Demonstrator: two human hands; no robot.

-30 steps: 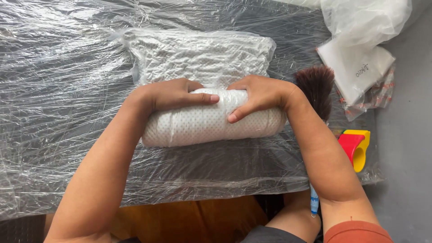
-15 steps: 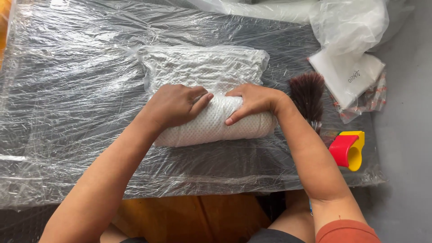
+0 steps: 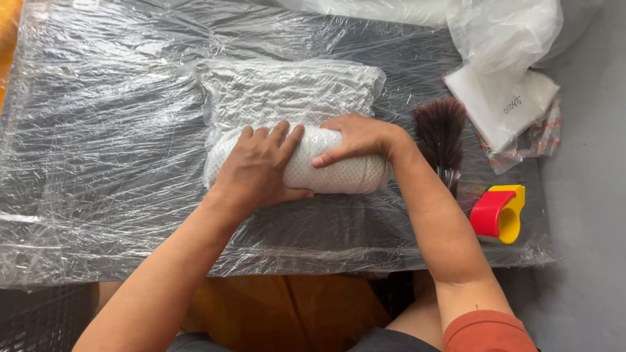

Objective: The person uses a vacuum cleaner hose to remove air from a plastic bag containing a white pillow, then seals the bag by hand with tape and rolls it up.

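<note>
A white textured fabric roll (image 3: 306, 168) is seen lying crosswise near the middle of the worktop (image 3: 98, 163), which is covered w/ clear plastic film. The unrolled part of the fabric (image 3: 290, 91), bagged in thin plastic, is spread flat just beyond the roll, away from the person.

The left hand (image 3: 257, 171) is laid flat over the roll's left half, fingers spread & curved over the top, palm pressed down; nothing is pinched, the roll is only cupped. The right hand (image 3: 355, 138) is set on the upper right part, fingers bent over the roll, thumb stretched along it.

For a tight roll, even pressure from both hands is probably needed, w/ the ends kept level so the roll isn't coned; the slick film may let it slide.

Room: wide open film to the left; on the right a dark bristle brush (image 3: 440, 133) is just beside the right wrist, a red-and-yellow tape dispenser (image 3: 499, 213) sits near the worktop's right edge, & white bags (image 3: 505, 98) are piled at the far right corner. The near edge is close behind the forearms.
</note>
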